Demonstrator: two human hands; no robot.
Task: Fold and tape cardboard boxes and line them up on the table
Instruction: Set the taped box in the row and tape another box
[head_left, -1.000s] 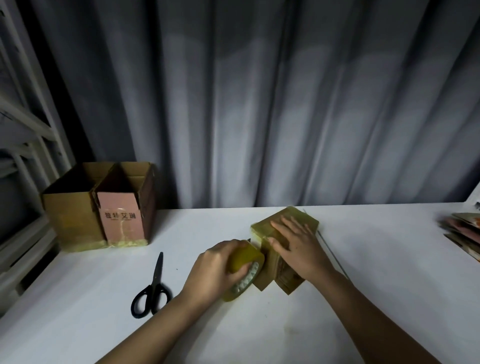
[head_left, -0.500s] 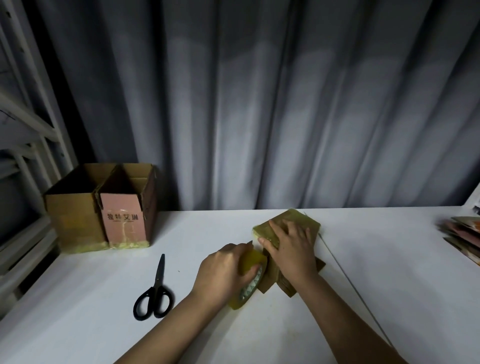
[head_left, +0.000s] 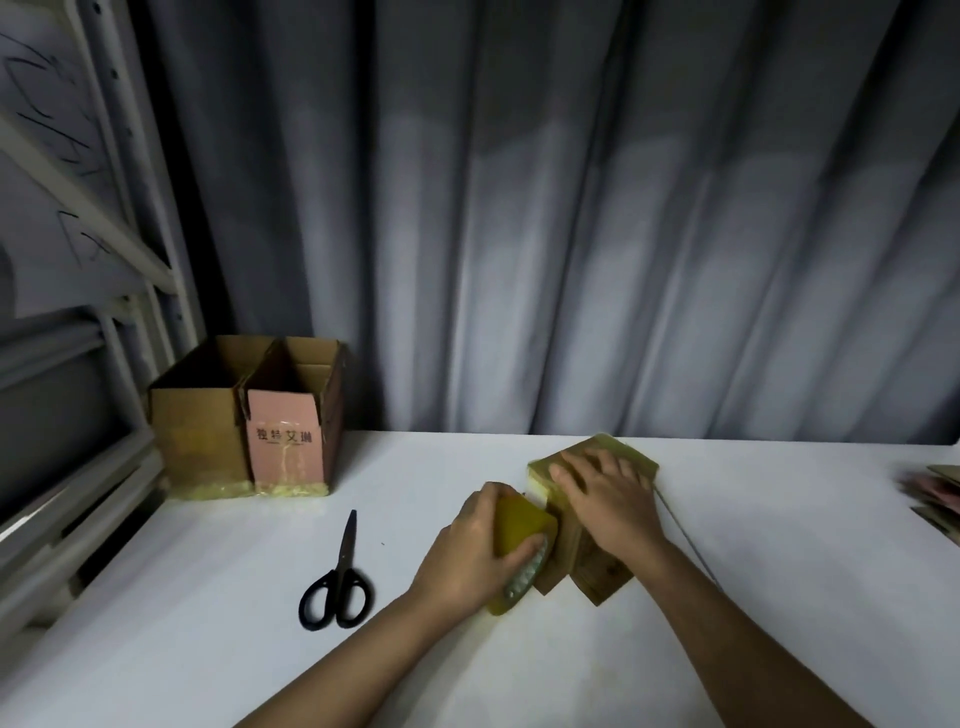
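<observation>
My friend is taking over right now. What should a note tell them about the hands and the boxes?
Left hand: grips the tape roll, pressed against the box's side.
Right hand: flat on top of the box, holding it down mid-table.
Done: two boxes stand side by side at the table's back left, bottoms taped, tops open.
Scissors lie left of the hands. Flat cardboard is stacked at the right edge.
Left: finish taping this box, cut the tape, line it up by the others, then do the flat ones.

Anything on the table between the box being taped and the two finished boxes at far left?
Nothing visible. The box has bare table between it and the finished boxes; the scissors lie nearer the camera, off that line.
</observation>
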